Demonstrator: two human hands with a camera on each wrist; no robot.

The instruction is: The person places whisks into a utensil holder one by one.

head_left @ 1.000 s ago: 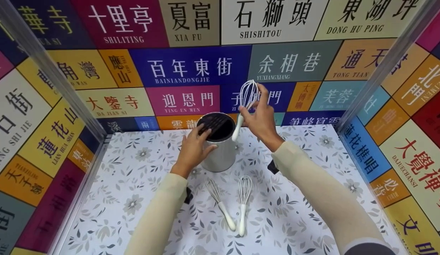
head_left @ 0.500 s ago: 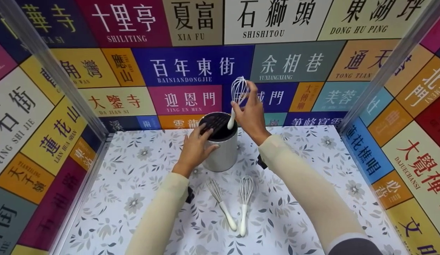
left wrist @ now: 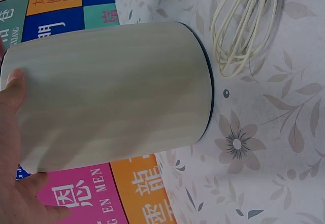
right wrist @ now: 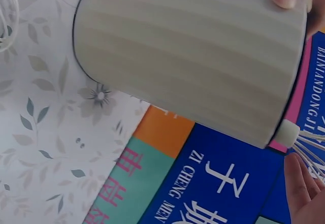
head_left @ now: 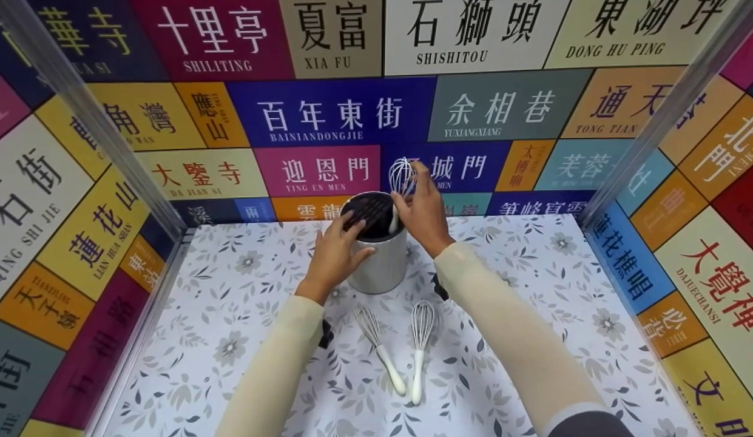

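Observation:
A pale grey cylindrical utensil holder (head_left: 379, 267) with a dark interior stands upright on the table. My left hand (head_left: 335, 252) grips its upper left side, the thumb against the outer wall and the fingers at the rim. My right hand (head_left: 423, 212) pinches a small whisk (head_left: 401, 176), wires up, at the right of the opening. The lower part of its white handle is inside the holder, its end visible. In the right wrist view, the handle top (right wrist: 288, 133) shows above the rim. Two more whisks, a left one (head_left: 379, 349) and a right one (head_left: 419, 352), lie in front.
The table has a white floral cover (head_left: 243, 340). Colourful sign-patterned panels (head_left: 327, 109) wall in the back and both sides, with clear corner posts. The holder stands close to the back panel.
My right hand has moved left and then down, bringing the whisk from beside the holder to over its opening and partly into it. My left hand stays on the holder.

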